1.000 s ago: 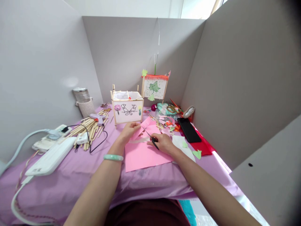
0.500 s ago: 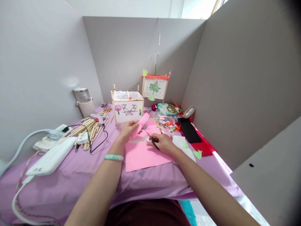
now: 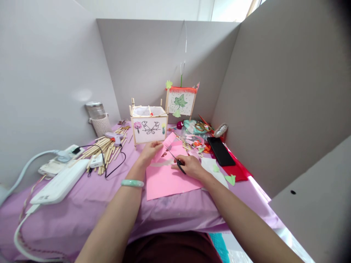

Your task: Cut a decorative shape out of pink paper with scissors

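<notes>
My left hand (image 3: 150,152) pinches a strip of pink paper (image 3: 169,140), whose right edge shows narrow fringe-like cuts. In my right hand (image 3: 191,166) is a pair of scissors (image 3: 179,165) with black handles, its fingers wrapped round the loops. The blades point up and left and meet the fringed edge of the strip. Beneath both hands a larger pink sheet (image 3: 170,184) lies flat on the purple cloth. Just behind my left hand stands a white paper lantern (image 3: 149,136) with a stick frame and two drawn birds.
A second lantern (image 3: 181,103) with a green leaf stands at the back. Wooden sticks (image 3: 94,151), a glue gun (image 3: 115,138) and a white power bank (image 3: 60,182) lie left. Paper scraps (image 3: 196,140) and a black phone (image 3: 220,151) lie right. Grey panels (image 3: 164,54) surround the table.
The pink strip and my left fingers have shifted slightly right. The scissor blades have moved from spread to closer together at the strip's edge.
</notes>
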Action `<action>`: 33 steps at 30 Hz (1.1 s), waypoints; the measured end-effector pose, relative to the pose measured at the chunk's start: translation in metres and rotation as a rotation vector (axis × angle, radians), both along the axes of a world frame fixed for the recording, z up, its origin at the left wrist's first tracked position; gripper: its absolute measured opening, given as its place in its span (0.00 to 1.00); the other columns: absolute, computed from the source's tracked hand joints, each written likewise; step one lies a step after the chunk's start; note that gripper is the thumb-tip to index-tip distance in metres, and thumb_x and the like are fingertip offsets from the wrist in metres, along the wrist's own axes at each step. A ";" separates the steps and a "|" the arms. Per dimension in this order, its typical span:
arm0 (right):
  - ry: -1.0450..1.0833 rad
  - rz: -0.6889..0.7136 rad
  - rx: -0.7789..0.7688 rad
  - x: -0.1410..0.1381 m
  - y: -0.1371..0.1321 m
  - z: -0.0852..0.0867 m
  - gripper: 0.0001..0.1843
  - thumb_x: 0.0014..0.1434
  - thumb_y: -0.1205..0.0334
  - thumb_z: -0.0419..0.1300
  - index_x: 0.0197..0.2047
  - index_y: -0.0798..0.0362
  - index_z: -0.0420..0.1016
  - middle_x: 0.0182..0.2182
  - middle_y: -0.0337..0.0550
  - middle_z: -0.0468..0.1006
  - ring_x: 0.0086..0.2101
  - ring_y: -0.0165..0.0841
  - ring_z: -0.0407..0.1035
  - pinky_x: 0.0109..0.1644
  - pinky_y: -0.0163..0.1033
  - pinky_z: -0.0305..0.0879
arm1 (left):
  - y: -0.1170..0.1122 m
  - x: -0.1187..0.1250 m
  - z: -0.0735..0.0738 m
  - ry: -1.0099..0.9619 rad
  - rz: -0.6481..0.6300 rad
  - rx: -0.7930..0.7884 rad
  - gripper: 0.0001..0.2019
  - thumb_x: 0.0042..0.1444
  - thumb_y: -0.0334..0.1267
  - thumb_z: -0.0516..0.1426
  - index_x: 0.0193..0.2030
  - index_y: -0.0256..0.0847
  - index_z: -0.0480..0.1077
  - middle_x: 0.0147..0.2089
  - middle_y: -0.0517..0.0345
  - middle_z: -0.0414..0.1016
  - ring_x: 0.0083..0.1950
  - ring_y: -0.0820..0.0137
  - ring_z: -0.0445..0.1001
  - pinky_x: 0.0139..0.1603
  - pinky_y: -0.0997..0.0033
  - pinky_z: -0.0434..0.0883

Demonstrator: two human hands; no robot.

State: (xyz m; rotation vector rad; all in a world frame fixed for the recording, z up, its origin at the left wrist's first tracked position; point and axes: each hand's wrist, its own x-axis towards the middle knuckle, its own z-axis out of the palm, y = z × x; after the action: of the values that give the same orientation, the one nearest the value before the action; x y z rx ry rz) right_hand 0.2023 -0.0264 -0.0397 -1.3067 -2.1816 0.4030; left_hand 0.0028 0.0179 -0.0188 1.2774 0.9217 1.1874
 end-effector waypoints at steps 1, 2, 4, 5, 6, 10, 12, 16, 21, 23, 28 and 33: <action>0.002 0.002 0.002 0.000 0.000 0.000 0.16 0.52 0.46 0.62 0.34 0.50 0.75 0.24 0.37 0.73 0.25 0.27 0.63 0.28 0.31 0.49 | 0.000 0.000 0.000 0.001 -0.001 0.000 0.13 0.42 0.41 0.63 0.32 0.35 0.71 0.26 0.56 0.76 0.23 0.71 0.73 0.27 0.71 0.72; 0.004 0.003 0.002 0.000 0.000 -0.001 0.16 0.51 0.46 0.62 0.34 0.50 0.75 0.24 0.37 0.74 0.25 0.27 0.63 0.28 0.31 0.49 | 0.000 0.000 0.000 0.002 0.000 0.000 0.13 0.42 0.41 0.63 0.32 0.35 0.71 0.26 0.56 0.76 0.23 0.71 0.73 0.27 0.71 0.72; 0.010 0.001 0.001 0.001 0.001 -0.002 0.16 0.51 0.46 0.63 0.34 0.50 0.76 0.24 0.37 0.74 0.25 0.27 0.64 0.28 0.31 0.49 | 0.000 -0.001 0.001 0.006 0.004 -0.002 0.13 0.42 0.41 0.63 0.32 0.34 0.71 0.26 0.56 0.76 0.23 0.71 0.73 0.28 0.71 0.72; 0.013 0.000 -0.002 0.001 0.001 -0.002 0.16 0.51 0.46 0.63 0.34 0.50 0.76 0.24 0.37 0.74 0.25 0.27 0.64 0.28 0.31 0.49 | 0.000 -0.001 0.001 0.010 0.004 -0.002 0.13 0.42 0.41 0.63 0.32 0.34 0.72 0.27 0.55 0.76 0.24 0.71 0.73 0.28 0.71 0.72; 0.016 0.001 -0.005 0.001 0.001 -0.002 0.16 0.51 0.46 0.63 0.34 0.50 0.75 0.24 0.37 0.74 0.25 0.27 0.64 0.28 0.31 0.49 | -0.001 -0.001 0.002 0.015 0.003 -0.003 0.13 0.42 0.42 0.63 0.32 0.34 0.72 0.27 0.55 0.77 0.24 0.71 0.73 0.28 0.70 0.72; 0.026 0.010 -0.004 0.001 0.001 -0.003 0.17 0.51 0.45 0.62 0.34 0.51 0.75 0.24 0.36 0.74 0.25 0.27 0.64 0.29 0.31 0.50 | -0.001 -0.001 0.003 0.024 -0.014 0.000 0.13 0.42 0.42 0.63 0.33 0.34 0.72 0.27 0.55 0.77 0.24 0.71 0.73 0.28 0.71 0.72; 0.020 0.008 0.002 0.001 0.001 -0.002 0.17 0.51 0.45 0.62 0.34 0.51 0.75 0.24 0.36 0.74 0.26 0.27 0.64 0.29 0.31 0.50 | -0.002 -0.001 0.003 0.019 -0.015 0.001 0.13 0.42 0.42 0.63 0.32 0.34 0.72 0.27 0.55 0.76 0.24 0.72 0.73 0.28 0.72 0.72; -0.008 0.004 0.010 0.000 0.001 -0.002 0.17 0.52 0.45 0.62 0.33 0.51 0.75 0.24 0.36 0.73 0.25 0.27 0.63 0.28 0.31 0.48 | -0.001 -0.001 0.002 0.013 -0.014 -0.006 0.14 0.41 0.42 0.64 0.31 0.34 0.72 0.26 0.55 0.76 0.23 0.72 0.73 0.27 0.72 0.72; -0.038 -0.015 0.035 -0.001 0.000 -0.002 0.16 0.53 0.46 0.61 0.33 0.51 0.74 0.23 0.36 0.73 0.24 0.27 0.62 0.28 0.31 0.48 | 0.000 -0.001 0.000 0.027 -0.020 -0.004 0.14 0.42 0.42 0.63 0.32 0.34 0.72 0.27 0.55 0.76 0.23 0.71 0.74 0.27 0.72 0.72; -0.046 -0.027 0.040 -0.001 0.000 -0.002 0.15 0.53 0.46 0.62 0.32 0.51 0.74 0.23 0.36 0.73 0.24 0.27 0.63 0.28 0.31 0.48 | 0.001 -0.001 0.000 0.031 -0.022 -0.003 0.14 0.42 0.43 0.63 0.32 0.34 0.72 0.27 0.55 0.77 0.24 0.71 0.73 0.27 0.73 0.71; -0.035 -0.023 0.035 -0.001 0.000 -0.001 0.15 0.53 0.47 0.62 0.32 0.50 0.74 0.23 0.36 0.73 0.24 0.27 0.63 0.28 0.31 0.48 | 0.000 -0.001 0.001 0.025 -0.027 -0.007 0.14 0.42 0.43 0.63 0.32 0.34 0.73 0.29 0.54 0.77 0.24 0.71 0.74 0.28 0.72 0.72; -0.009 -0.006 0.023 0.000 0.000 -0.002 0.15 0.52 0.46 0.62 0.33 0.50 0.75 0.23 0.36 0.73 0.24 0.27 0.63 0.28 0.31 0.48 | -0.001 -0.001 0.002 0.029 -0.030 -0.014 0.14 0.42 0.44 0.64 0.32 0.35 0.73 0.28 0.54 0.77 0.24 0.71 0.73 0.28 0.71 0.71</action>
State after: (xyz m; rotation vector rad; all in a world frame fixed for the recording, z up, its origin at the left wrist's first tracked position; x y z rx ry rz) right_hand 0.2023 -0.0264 -0.0418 -1.3051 -2.1830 0.3694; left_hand 0.0020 0.0169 -0.0173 1.2959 0.9270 1.1404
